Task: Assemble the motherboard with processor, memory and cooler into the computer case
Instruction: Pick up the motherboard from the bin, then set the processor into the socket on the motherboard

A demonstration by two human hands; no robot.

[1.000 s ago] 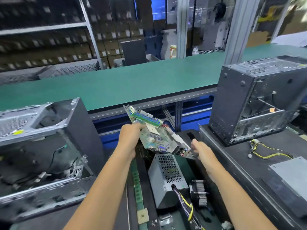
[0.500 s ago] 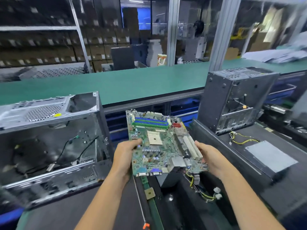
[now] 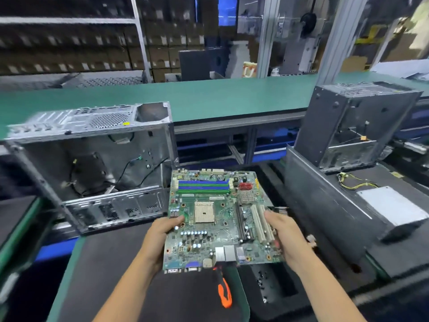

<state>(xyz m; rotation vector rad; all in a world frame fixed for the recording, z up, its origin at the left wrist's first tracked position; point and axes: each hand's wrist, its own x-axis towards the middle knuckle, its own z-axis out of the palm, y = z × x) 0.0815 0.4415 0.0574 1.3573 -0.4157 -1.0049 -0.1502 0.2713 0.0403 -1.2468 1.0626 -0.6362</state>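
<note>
Both hands are on the motherboard (image 3: 216,219), held up flat over the dark counter (image 3: 111,263) in front of the person. Left hand (image 3: 162,235) has its grip clamped on the left edge, thumb on top near the empty CPU socket (image 3: 203,212); right hand (image 3: 286,238) is grasping the right edge by the white expansion slots (image 3: 261,223). Blue and green memory slots (image 3: 203,186) sit at the far end (nothing in them that I can make out). Open computer case (image 3: 92,163) lies just left of it, a second case (image 3: 352,126) stands off to the right.
</note>
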